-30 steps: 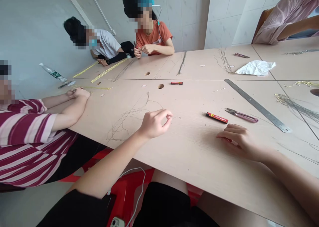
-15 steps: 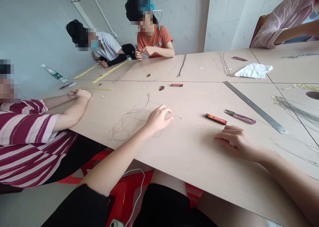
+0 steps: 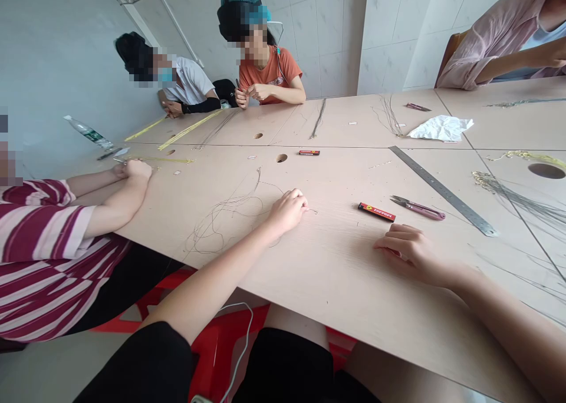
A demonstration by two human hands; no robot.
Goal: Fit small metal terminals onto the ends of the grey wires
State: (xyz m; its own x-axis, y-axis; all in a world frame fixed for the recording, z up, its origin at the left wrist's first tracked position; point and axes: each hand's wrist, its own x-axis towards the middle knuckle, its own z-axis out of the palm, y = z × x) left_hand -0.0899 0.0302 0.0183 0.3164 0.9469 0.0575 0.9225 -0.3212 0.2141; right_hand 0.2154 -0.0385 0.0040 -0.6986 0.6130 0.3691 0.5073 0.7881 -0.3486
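My left hand (image 3: 289, 207) is closed in a pinch over the table, with the end of a thin cord (image 3: 313, 210) sticking out past its fingertips. Behind that wrist, the loose loops of fine dark cord (image 3: 212, 221) spread in a tangle over the wood. My right hand (image 3: 409, 250) rests on the table with its fingers curled in; whatever is under them, if anything, is hidden. Just beyond its knuckles lies a red and black lighter-sized box (image 3: 377, 211). Beside that are thread snips (image 3: 418, 207) with a purple handle.
A steel ruler (image 3: 442, 190) lies slanting at right, near a bundle of grey cords (image 3: 517, 194). Farther back are a crumpled white tissue (image 3: 441, 128), a second small red box (image 3: 308, 152) and a round table hole (image 3: 282, 158). Co-workers sit at left and across.
My left fingers, apart before, have come together on the cord's end. My right hand stays in about the same place, while the whole view has shifted slightly.
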